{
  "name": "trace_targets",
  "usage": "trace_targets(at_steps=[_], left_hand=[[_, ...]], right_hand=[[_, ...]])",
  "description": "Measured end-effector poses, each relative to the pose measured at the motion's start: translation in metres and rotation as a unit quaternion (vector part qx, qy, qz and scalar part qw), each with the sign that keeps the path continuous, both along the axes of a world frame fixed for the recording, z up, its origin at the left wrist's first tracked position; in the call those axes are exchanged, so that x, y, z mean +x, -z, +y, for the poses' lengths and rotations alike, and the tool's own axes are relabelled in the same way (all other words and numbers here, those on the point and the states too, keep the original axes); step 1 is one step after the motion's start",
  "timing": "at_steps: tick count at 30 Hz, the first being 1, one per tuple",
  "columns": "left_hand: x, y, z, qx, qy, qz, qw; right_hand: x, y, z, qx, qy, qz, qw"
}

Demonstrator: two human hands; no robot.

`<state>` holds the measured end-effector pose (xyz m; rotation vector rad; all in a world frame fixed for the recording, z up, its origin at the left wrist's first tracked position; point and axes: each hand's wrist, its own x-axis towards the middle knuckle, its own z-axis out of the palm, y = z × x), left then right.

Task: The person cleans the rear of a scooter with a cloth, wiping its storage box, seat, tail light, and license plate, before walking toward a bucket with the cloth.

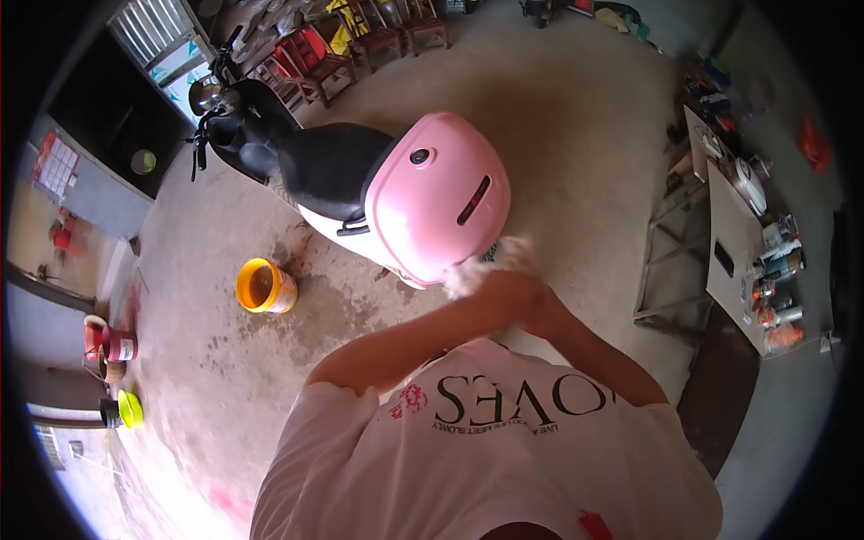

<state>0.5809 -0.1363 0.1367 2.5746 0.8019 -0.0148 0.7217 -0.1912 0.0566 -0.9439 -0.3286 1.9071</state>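
pale cloth (464,278), bunched at the joined left hand (502,292) and right hand (533,303); blur hid whether either had closed on it. cloth lay by the near edge of the glossy pink case (439,198), behind the black scooter seat (333,166). yellow bucket (266,286) stood left, holding murky liquid, near wet floor patches (315,315).

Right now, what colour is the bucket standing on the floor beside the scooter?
The bucket is yellow-orange, seen best in the head view.
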Motion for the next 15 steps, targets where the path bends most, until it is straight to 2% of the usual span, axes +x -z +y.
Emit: trace_targets(at_steps=[2,5,7,9,10,11,12,13,15], left_hand=[[0.023,-0.002,-0.017,0.090,0.055,-0.011,0.994],[0.016,-0.020,0.012,0.106,0.043,-0.082,0.990],[0.010,-0.052,0.020,0.086,0.029,-0.054,0.994],[0.011,-0.057,0.031,0.028,-0.030,-0.096,0.995],[0.011,-0.050,0.039,0.023,-0.049,-0.166,0.985],[0.010,-0.046,0.052,0.027,-0.057,-0.165,0.984],[0.009,-0.043,0.066,-0.134,-0.137,-0.272,0.943],[0.008,-0.045,0.081,-0.287,-0.211,-0.369,0.859],[0.002,-0.059,0.106,-0.394,-0.256,-0.436,0.767]], right_hand=[[-0.004,-0.012,0.019,0.055,0.018,0.072,0.996],[0.007,-0.030,0.045,0.140,0.063,0.180,0.972],[0.017,-0.026,0.058,0.165,0.078,0.216,0.959],[0.024,-0.021,0.077,0.265,0.088,0.007,0.960],[0.032,-0.030,0.085,0.266,0.081,0.009,0.961],[0.044,-0.040,0.091,0.285,0.035,-0.146,0.947],[0.052,-0.051,0.100,0.299,-0.010,-0.297,0.907],[0.059,-0.053,0.115,0.304,-0.018,-0.291,0.907],[0.074,-0.059,0.145,0.250,-0.012,-0.130,0.959]])
